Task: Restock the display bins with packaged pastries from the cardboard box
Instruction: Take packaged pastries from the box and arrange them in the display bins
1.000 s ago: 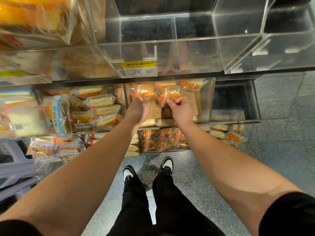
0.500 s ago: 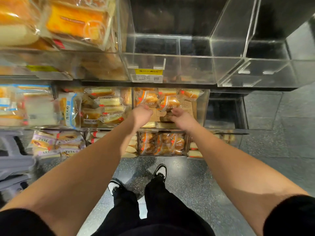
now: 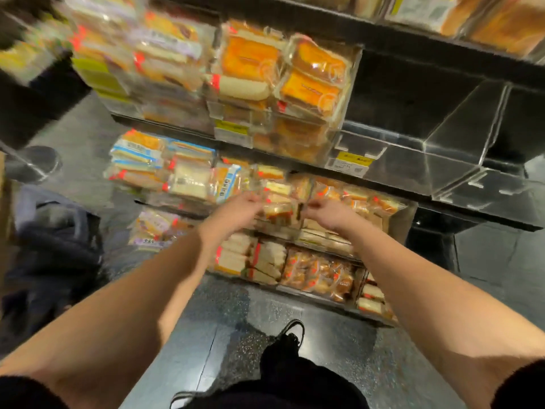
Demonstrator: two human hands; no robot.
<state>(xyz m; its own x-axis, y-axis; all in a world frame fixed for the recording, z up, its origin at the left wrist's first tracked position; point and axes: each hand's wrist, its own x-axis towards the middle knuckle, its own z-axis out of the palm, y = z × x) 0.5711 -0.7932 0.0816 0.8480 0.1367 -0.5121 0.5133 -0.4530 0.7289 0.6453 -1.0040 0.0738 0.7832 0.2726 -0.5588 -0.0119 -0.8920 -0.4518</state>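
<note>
Because both hands reached into the clear acrylic middle-shelf bin [image 3: 408,219], they hovered over its cellophane-wrapped orange pastries [image 3: 354,199]. Motion blur hid each grip: the left hand [image 3: 240,209] and right hand [image 3: 323,212] looked curled, but whether either pinched a packet I cannot tell.

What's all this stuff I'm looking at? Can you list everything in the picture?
Orange cake packs: several, orange and yellow, stacked in a clear bin on the upper shelf.
Sandwich packs: many, white with red and blue labels, middle shelf on the left.
Bun packs: several, golden brown, bottom bin.
Clear bins: a few with nothing visible inside, right of the cakes.
Price tag: one, yellow and white, on a bin front.
Floor: dark, speckled.
Dark bundle: blurred, on the left; cannot tell what it is.
Shoe: one in view, black and white.
Left hand: at the middle shelf; grip blurred.
Right hand: beside it, also blurred.
</note>
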